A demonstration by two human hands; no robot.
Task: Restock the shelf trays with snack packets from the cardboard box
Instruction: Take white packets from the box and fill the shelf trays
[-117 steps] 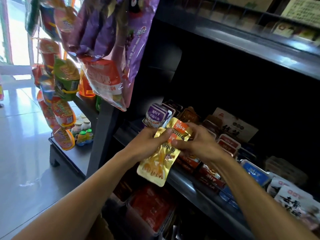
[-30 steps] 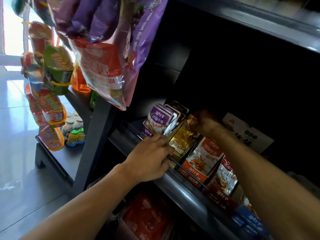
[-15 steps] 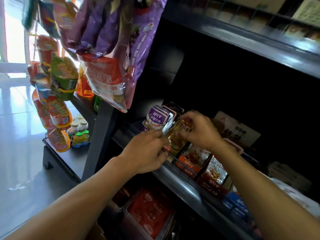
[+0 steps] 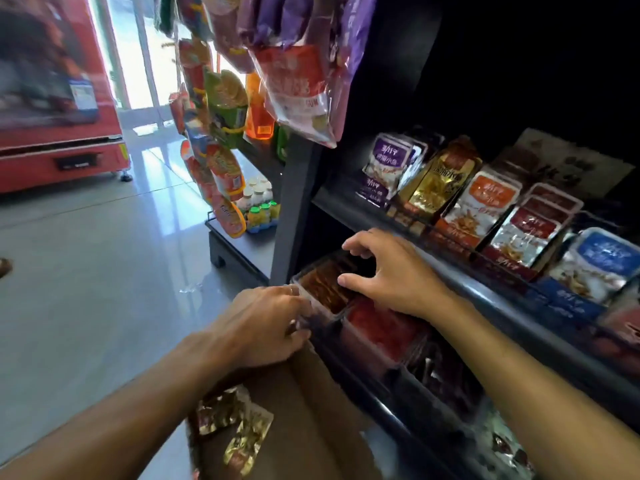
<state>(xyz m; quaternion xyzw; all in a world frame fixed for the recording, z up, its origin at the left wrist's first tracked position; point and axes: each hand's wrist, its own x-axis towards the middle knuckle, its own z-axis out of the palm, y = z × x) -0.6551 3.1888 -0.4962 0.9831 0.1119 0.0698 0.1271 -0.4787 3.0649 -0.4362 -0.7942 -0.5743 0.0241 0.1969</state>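
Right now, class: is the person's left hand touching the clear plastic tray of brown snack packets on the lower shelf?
Touching. The head view shows the left hand gripping the clear plastic tray at its near corner.

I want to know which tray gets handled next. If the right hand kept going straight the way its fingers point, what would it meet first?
Most likely the brown packets in the clear tray on the lower shelf: the right hand hovers just above them, fingers spread and pointing left and down. Depth is uncertain.

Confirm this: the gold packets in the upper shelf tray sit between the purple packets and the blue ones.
Not quite. In the head view the gold packets sit between the purple packets and the orange packets. The blue packets are farther right, past the dark red ones.
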